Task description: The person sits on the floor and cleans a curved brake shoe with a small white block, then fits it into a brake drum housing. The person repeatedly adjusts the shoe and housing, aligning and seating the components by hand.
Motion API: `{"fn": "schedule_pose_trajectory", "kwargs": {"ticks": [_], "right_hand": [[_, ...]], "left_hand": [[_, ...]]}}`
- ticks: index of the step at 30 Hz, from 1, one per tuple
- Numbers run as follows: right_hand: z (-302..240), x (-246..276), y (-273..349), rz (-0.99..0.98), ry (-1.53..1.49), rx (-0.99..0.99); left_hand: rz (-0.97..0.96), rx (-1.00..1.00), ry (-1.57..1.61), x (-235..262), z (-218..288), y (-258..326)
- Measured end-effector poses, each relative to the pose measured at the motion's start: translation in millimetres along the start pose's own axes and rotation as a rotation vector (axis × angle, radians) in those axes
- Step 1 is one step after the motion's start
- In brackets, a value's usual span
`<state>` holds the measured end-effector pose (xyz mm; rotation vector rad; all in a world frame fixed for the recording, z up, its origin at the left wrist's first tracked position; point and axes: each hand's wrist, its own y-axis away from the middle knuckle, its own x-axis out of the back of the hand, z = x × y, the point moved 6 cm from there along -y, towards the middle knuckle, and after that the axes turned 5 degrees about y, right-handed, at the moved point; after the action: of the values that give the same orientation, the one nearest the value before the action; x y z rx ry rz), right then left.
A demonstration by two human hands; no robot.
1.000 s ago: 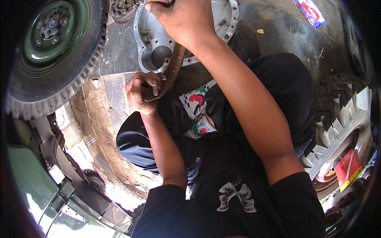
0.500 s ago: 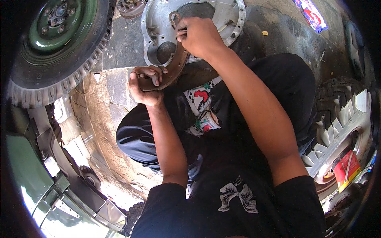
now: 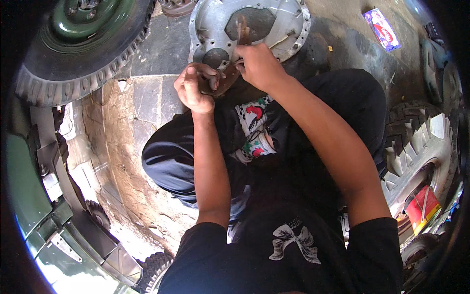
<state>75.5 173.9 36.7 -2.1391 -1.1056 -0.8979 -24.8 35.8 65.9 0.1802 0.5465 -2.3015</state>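
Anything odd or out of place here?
Purple packet lying on the floor, right of the grey metal housing: looks like stray packaging, not a part. The held curved brown strip looks discoloured, maybe rusty; damage can't be confirmed.

Grey tiled floor (image 3: 164,46), silvery metal housing (image 3: 211,29), purple packet (image 3: 382,30)

- Wheel with green rim (image 3: 90,51), upper left
- Purple packet (image 3: 382,29) on floor (image 3: 338,22), upper right
- Chunky-treaded tyre (image 3: 413,153), right
- Red-and-yellow container (image 3: 423,209), near tyre
- Green bodywork (image 3: 24,191), lower left
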Motion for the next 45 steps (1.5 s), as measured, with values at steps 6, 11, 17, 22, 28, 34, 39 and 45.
{"fn": "schedule_pose_trajectory", "kwargs": {"ticks": [6,11,17,22,28,34,39,45], "right_hand": [[16.9,-7.5,-4.7,0.118,-0.089,-0.040],[7.8,-0.7,-0.3,0.012,-0.040,0.017],[11.3,-6.3,-2.9,-0.058,-0.117,-0.024],[9.1,-1.1,-3.4,0.017,-0.095,-0.055],[8.9,2.7,-4.9,0.025,-0.025,-0.096],[11.1,3.1,-6.6,0.053,-0.064,-0.093],[12.9,-1.3,-8.7,0.001,-0.077,-0.004],[10.3,-2.7,-7.0,-0.070,-0.150,-0.059]], "left_hand": [[0.002,-0.015,-0.018,-7.5,-2.4,-2.4],[-0.035,0.038,-0.117,-6.7,-4.6,-6.0],[-0.061,0.034,-0.050,-7.0,-5.9,-10.2],[-0.063,0.066,-0.148,-8.2,-10.0,-11.1],[-0.044,0.062,-0.048,-7.7,-10.7,-9.3],[-0.075,0.050,-0.049,-10.6,-8.3,-12.3],[-0.090,0.064,-0.053,-8.0,-8.8,-15.0],[-0.101,0.040,-0.025,-6.7,-8.3,-14.4]]}}
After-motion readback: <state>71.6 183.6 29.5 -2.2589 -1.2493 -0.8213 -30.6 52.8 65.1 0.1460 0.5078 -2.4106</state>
